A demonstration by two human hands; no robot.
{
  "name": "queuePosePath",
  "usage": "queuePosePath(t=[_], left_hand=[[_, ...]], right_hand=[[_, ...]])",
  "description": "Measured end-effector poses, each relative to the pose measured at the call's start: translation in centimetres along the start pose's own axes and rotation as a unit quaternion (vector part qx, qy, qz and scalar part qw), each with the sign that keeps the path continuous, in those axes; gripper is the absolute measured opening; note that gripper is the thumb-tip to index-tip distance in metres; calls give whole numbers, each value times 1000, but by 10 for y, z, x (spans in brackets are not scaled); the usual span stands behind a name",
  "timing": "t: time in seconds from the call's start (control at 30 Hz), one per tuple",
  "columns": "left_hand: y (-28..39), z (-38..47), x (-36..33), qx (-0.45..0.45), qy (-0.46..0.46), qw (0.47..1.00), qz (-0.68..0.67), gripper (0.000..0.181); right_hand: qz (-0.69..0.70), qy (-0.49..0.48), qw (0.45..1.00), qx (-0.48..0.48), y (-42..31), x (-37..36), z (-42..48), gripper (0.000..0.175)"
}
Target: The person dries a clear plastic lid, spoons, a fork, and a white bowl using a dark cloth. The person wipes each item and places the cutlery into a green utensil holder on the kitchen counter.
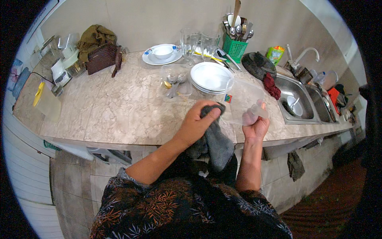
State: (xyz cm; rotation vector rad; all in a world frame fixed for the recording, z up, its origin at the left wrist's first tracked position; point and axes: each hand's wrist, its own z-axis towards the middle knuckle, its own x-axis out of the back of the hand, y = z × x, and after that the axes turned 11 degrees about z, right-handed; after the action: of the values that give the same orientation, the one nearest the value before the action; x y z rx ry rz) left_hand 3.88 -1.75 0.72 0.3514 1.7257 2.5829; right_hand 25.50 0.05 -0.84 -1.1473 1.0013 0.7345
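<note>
My left hand (195, 121) grips a dark grey cloth (220, 146), bunched under the thumb and hanging past the counter's front edge. In my right hand (257, 127) is a translucent plastic vessel or lid (244, 91) with a small coloured sticker, tilted above the counter. Some of my right fingers show blurred through the plastic, so its exact shape is unclear. Just beyond my hands stands a stack of white shallow bowls (212, 76). Left of the stack, a clear plastic box (163, 85) holds several spoons (176, 80).
Behind are glass mugs (188, 41), a floral-rimmed plate (148, 59) with a small bowl (163, 52), knives (229, 58) and a green cutlery basket (235, 49). The steel sink (310, 115) lies right. A yellow-lidded pitcher (47, 103) stands far left.
</note>
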Motion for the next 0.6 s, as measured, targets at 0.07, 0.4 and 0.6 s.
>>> queuePosePath(t=[0.07, 0.4, 0.6], left_hand=[[5, 8, 11, -1, 46, 999, 8, 22], [2, -20, -38, 14, 61, 997, -52, 27], [6, -3, -1, 178, 49, 948, -258, 27]], right_hand=[[17, 43, 999, -6, 4, -7, -6, 23], [165, -78, 980, -72, 17, 3, 4, 17], [79, -221, 970, -69, 28, 0, -27, 47]])
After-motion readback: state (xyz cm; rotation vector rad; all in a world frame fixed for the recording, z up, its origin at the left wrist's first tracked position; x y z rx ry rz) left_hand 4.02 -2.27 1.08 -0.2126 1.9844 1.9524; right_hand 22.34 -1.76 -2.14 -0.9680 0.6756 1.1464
